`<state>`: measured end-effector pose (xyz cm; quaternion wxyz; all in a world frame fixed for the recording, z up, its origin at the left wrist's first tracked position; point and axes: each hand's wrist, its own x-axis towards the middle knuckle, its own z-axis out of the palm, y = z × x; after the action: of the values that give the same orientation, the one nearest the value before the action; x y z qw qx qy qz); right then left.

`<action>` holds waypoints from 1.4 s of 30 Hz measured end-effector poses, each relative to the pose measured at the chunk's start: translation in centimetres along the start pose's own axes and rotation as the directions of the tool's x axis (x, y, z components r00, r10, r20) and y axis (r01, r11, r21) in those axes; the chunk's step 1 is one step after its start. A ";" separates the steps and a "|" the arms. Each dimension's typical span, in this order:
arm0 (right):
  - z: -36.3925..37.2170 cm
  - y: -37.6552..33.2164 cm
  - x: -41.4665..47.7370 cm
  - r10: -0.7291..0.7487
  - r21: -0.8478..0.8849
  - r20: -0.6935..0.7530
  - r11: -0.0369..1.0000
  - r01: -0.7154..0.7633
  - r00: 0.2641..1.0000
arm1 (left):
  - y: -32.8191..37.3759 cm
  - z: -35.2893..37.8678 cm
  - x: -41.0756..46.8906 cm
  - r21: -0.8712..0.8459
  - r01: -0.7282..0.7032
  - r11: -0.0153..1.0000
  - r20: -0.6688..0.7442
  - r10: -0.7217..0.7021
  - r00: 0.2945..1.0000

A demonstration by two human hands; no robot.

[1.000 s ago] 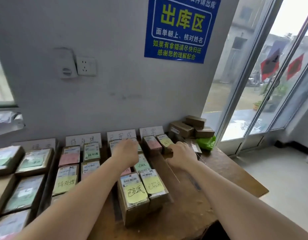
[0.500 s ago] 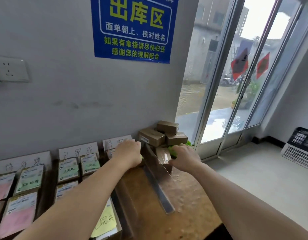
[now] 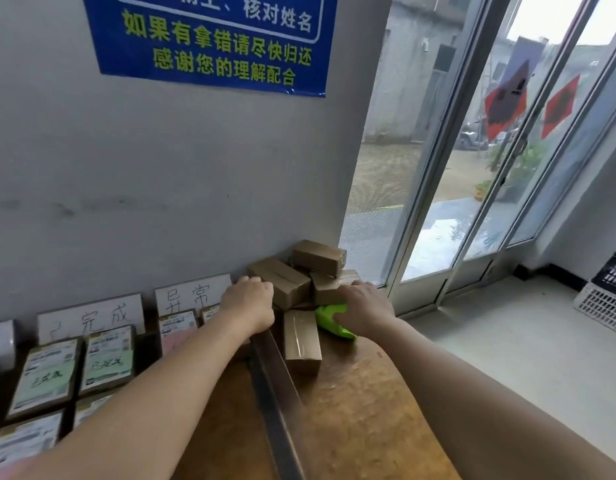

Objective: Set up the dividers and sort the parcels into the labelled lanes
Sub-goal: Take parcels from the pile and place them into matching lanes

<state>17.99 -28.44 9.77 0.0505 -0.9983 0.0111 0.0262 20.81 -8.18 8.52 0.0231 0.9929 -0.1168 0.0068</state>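
Left hand: clenched over the far end of the divider, knuckles up, close to the wall. The divider is a long dark strip on edge, running from that fist back toward the camera across the wooden table.

Right hand: lies over the green soft parcel, fingers bent onto it. Can't tell whether it grasps or only presses.

Just left of the green parcel, 1 brown box sits against the divider's right face. 3 more brown boxes are piled at the wall behind the hands. Left of the divider are lanes of labelled parcels, with 2 readable lane cards propped at the wall.

Step, as I read it: seating the rightmost divider, with the pile on the right still unsorted. Next move calls for squaring the strip to the wall beside the card, keeping the box off it, then freeing the left hand.
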 end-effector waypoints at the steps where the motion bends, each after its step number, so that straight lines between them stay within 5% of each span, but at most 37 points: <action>1: 0.2 0.6 1.1 -0.009 -0.005 0.007 1.000 0.009 1.000 | 0.4 0.3 0.9 0.006 0.010 1.000 0.011 -0.010 1.000; 11: 3.4 6.5 14.3 -0.177 -0.047 0.076 0.982 0.181 0.981 | 4.7 5.2 10.1 -0.009 0.200 0.980 0.136 -0.197 0.971; 23: 7.8 9.9 25.8 -0.225 0.077 -0.030 0.971 0.227 0.974 | 7.7 10.7 18.7 -0.171 0.508 0.844 0.252 -0.461 0.851; 31: 10.2 10.0 28.4 -0.162 0.275 -0.017 0.948 0.161 0.987 | 8.0 13.3 22.5 -0.409 0.780 0.474 0.258 -0.759 0.597; 36: 10.3 9.8 28.6 -0.120 0.399 -0.034 0.908 0.123 0.992 | 7.8 13.8 23.2 -0.487 0.806 0.337 0.328 -0.785 0.526; 40: 9.9 9.4 27.8 -0.069 0.590 -0.106 0.798 0.118 0.992 | 7.1 13.6 22.5 -0.683 0.704 0.194 0.300 -0.804 0.513; 42: 9.6 8.8 27.1 0.012 0.737 -0.109 0.672 0.072 0.994 | 6.6 13.1 21.4 -0.867 0.494 0.058 0.267 -0.784 0.560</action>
<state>44.31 -36.76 -2.15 0.4501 -0.8923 0.0070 -0.0336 40.24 -20.18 -3.86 0.5524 0.7480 0.3608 0.0718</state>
